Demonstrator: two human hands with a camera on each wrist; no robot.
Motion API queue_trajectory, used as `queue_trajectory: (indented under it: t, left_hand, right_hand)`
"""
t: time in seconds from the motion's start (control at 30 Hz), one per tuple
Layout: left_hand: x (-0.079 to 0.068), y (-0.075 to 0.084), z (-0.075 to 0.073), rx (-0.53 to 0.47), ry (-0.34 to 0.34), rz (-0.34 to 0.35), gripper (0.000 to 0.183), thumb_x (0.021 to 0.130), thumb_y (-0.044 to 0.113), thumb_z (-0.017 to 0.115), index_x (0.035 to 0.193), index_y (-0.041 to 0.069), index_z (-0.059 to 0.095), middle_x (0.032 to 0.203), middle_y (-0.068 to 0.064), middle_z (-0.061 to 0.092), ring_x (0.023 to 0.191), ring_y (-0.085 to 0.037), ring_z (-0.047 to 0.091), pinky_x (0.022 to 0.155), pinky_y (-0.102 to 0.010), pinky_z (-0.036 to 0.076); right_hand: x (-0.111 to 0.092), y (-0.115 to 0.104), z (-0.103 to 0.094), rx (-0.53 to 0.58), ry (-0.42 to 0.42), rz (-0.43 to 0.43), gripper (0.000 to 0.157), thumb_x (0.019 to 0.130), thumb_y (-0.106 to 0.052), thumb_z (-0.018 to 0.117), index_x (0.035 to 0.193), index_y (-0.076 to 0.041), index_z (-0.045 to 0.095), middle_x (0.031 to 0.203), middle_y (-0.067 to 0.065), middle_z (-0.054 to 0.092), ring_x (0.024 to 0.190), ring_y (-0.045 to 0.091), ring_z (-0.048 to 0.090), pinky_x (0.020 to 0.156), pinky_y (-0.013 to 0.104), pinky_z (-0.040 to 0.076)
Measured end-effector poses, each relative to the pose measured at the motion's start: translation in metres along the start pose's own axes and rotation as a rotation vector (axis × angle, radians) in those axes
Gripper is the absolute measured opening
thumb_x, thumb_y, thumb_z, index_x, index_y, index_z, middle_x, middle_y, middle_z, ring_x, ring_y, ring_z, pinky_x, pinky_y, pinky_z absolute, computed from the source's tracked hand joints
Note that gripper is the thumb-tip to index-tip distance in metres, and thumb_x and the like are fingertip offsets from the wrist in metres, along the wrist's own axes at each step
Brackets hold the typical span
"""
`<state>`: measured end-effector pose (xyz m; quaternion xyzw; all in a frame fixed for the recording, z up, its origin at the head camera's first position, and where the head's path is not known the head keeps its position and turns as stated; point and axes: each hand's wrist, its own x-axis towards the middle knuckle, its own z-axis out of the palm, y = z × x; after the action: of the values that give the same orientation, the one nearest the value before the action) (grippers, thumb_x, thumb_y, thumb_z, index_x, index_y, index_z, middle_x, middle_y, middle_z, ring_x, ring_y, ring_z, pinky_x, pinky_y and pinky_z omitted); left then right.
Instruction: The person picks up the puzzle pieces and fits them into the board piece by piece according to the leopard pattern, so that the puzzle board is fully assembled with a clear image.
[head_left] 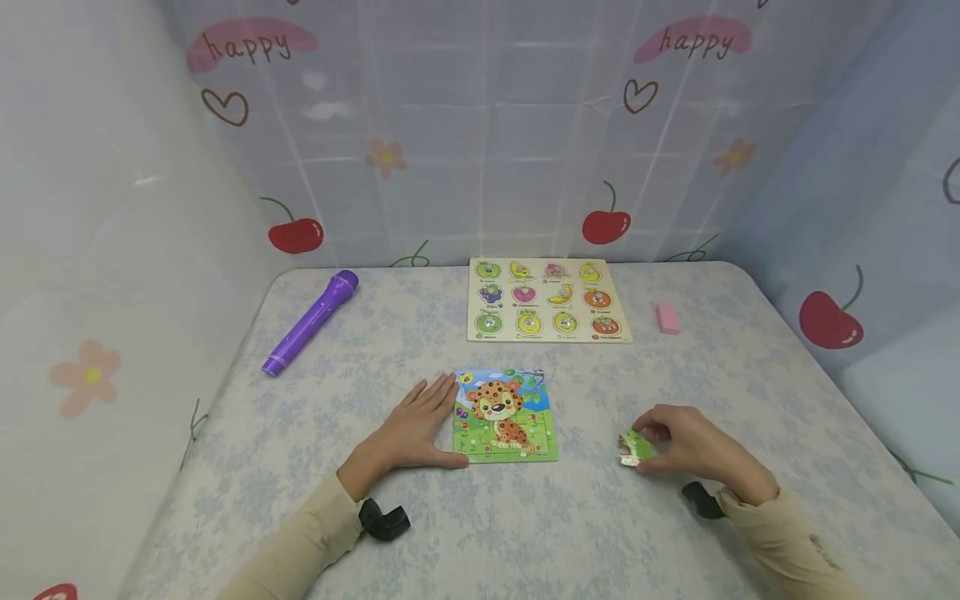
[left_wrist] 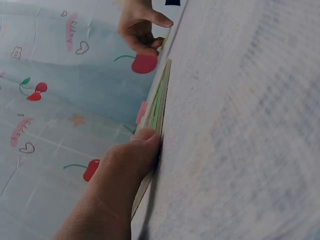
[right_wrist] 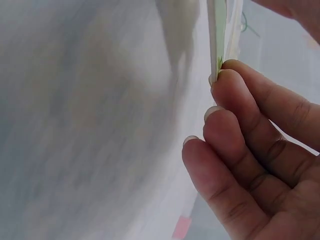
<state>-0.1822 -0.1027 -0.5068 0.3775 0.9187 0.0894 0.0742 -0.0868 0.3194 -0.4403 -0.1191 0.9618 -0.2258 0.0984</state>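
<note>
A square leopard jigsaw puzzle (head_left: 498, 408) lies flat on the table in the head view. My left hand (head_left: 422, 427) rests along its left edge, fingers straight, with the thumb (left_wrist: 145, 145) on the lower left corner. To the right of the puzzle, apart from it, my right hand (head_left: 686, 442) pinches a small green puzzle piece (head_left: 635, 448) between thumb and fingers. The right wrist view shows that thin piece (right_wrist: 218, 35) edge-on at the fingertips. Whether it is one piece or more, I cannot tell.
Behind the puzzle lies a wooden fruit peg board (head_left: 551, 335). A purple toy microphone (head_left: 311, 323) is at the back left, and a pink eraser-like block (head_left: 667, 318) at the back right. Patterned curtains (head_left: 480, 125) enclose the table on the back and sides.
</note>
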Motion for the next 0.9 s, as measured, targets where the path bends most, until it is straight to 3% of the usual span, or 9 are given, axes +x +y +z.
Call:
queue_trajectory:
  t: [0.6,0.9]
  left_hand:
    - [-0.001,0.000,-0.001,0.012,0.012,0.002,0.121,0.075,0.084,0.049,0.157,0.006,0.006,0.165,-0.009,0.003,0.154,-0.022,0.005,0.125,-0.046,0.007]
    - [0.000,0.000,-0.001,-0.012,0.010,0.002,0.122,0.074,0.084,0.050,0.157,0.006,0.006,0.165,-0.009,0.003,0.154,-0.023,0.005,0.125,-0.047,0.006]
  right_hand:
    - [0.034,-0.037,0.010,-0.058,0.066,-0.152,0.041,0.064,-0.027,0.089,0.099,-0.012,0.073,0.080,-0.009,0.058,0.074,0.009,0.052,0.063,0.020,0.044]
    - [0.051,-0.059,0.019,-0.047,0.049,-0.245,0.040,0.066,-0.029,0.089,0.101,-0.014,0.074,0.081,-0.009,0.060,0.077,0.012,0.057,0.063,0.020,0.045]
